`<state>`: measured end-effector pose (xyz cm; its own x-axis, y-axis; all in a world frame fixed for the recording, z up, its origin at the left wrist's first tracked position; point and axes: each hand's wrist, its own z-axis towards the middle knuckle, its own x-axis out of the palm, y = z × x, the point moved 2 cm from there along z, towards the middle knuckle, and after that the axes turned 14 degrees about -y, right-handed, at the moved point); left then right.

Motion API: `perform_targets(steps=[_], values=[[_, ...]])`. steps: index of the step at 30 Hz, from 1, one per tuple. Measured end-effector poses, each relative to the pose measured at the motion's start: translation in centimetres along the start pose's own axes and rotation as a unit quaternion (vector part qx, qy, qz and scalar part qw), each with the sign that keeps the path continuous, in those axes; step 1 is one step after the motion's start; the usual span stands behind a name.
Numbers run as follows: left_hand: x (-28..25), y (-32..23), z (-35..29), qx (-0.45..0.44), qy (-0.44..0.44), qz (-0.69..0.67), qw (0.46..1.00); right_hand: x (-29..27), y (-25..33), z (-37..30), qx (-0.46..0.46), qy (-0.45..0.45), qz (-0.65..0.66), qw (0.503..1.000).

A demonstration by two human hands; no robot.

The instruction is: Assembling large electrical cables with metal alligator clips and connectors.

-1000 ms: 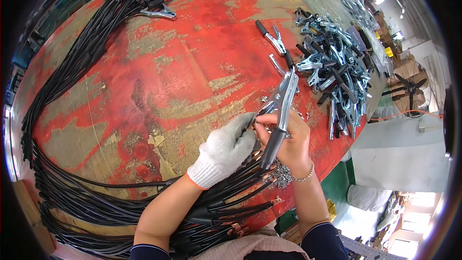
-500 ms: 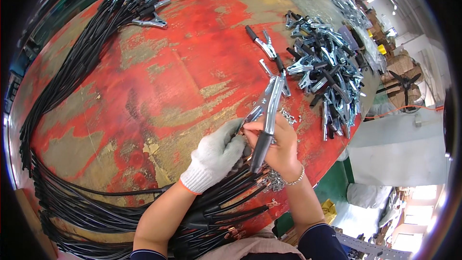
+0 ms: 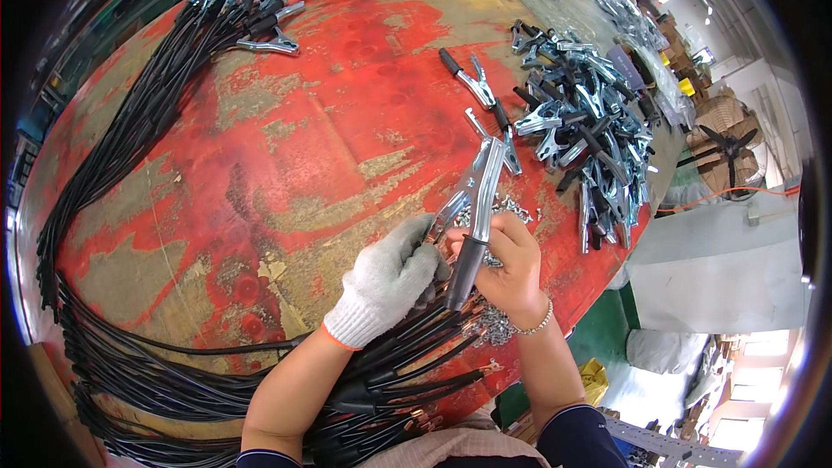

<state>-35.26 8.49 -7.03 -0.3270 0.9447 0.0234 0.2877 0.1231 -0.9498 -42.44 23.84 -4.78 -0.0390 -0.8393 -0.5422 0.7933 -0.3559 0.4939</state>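
Our worn red table (image 3: 286,156) lies under the grip, black cables (image 3: 182,377) nearer us and leftward, a heap of clamps (image 3: 598,121) beyond to the right. Our gloved left hand (image 3: 387,276) clasps one handle (image 3: 445,215) of a metal clamp (image 3: 485,186) between our hands; our bare right hand (image 3: 513,273) curls behind its black sleeve (image 3: 468,273), though we cannot tell what that hand pinches. Small metal parts (image 3: 515,206) lie just beyond it.
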Motion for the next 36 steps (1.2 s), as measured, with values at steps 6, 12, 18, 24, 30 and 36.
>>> perform_targets(steps=[6, 12, 18, 24, 30, 36], values=[[0.0, 0.4, 0.0, 0.009, 0.002, -0.009, 1.0, -0.2, 0.0, 0.2, -0.034, -0.004, -0.008, 0.999], [-0.1, 0.4, 0.2, -0.007, 0.004, -0.009, 1.0, -0.4, -0.2, 0.2, -0.038, 0.036, -0.016, 0.999], [0.0, 1.0, 0.3, 0.008, -0.003, -0.041, 0.999, -0.4, 0.2, 0.5, -0.041, 0.025, 0.011, 0.999], [-0.2, 0.4, 0.3, -0.001, -0.005, -0.036, 0.999, -0.8, -1.3, -0.5, -0.023, 0.045, -0.003, 0.999], [-2.2, -1.3, 3.5, 0.023, -0.095, 0.014, 0.995, 1.6, -11.0, 3.8, -0.034, 0.011, -0.225, 0.974], [-6.1, -0.2, 10.8, 0.106, -0.242, 0.438, 0.859, 6.5, -20.7, 8.2, -0.045, 0.053, -0.374, 0.925]])
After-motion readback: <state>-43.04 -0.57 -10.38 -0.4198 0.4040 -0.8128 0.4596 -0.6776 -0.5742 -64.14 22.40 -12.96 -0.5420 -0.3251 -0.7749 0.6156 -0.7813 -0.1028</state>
